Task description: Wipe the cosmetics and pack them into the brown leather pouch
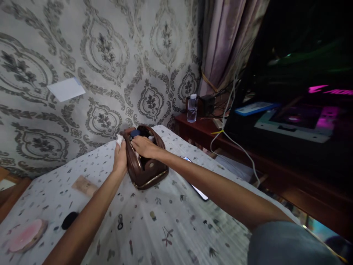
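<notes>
A brown leather-look bag [143,178] with a gold zipper stands on the patterned sheet, its top unzipped. My left hand [120,159] is closed at the bag's left side, with a crumpled white tissue [120,140] showing at its fingertips. Inside the opening is my right hand [145,147], fingers curled down near the left rim; what they hold, if anything, is hidden. A dark blue item [135,133] and other small things show inside the bag. Beneath my right forearm lies a phone [202,195] with its screen lit, partly covered.
Left of my left arm lie a beige flat item [84,185], a black round item [70,221] and a pink round case [27,235]. On the right, a reddish-brown desk [184,119] bears a clear bottle [192,108], white cables [246,154] and a large dark glossy panel [298,73].
</notes>
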A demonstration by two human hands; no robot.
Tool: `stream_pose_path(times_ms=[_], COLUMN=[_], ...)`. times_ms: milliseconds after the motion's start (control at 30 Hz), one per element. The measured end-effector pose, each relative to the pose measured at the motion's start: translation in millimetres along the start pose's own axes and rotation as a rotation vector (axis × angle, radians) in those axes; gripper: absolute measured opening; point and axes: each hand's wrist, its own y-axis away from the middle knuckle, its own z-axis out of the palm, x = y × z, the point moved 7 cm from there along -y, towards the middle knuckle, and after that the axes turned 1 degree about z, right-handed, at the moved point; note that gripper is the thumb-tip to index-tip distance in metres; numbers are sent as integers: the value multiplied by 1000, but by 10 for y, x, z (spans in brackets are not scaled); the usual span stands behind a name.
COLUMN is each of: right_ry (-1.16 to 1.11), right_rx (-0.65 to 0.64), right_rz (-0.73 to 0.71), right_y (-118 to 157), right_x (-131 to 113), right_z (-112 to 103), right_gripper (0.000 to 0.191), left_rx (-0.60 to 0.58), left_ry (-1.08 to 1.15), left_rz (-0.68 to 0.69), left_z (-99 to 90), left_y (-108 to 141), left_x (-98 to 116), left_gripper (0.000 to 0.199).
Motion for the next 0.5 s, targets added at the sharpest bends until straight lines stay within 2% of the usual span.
stream_pose_path(times_ms=[133,367,433,500], right_ry=[-110,-192,-282,-434], right_rx=[71,72,164,272], right_rz=[5,48,52,6], right_y=[54,13,140,437], right_x=[60,140,105,9], right_z=[-100,-111,-217,-386], right_gripper=[32,31,25,21], left_rx=[21,3,19,62], left_ry=[-7,-37,-21,18], left_rz=[22,46,44,24], left_z=[-54,-15,-59,-170], left_y=[-14,-60,-39,6], left_x=[-54,-29,23,69], left_gripper=[40,39,36,32])
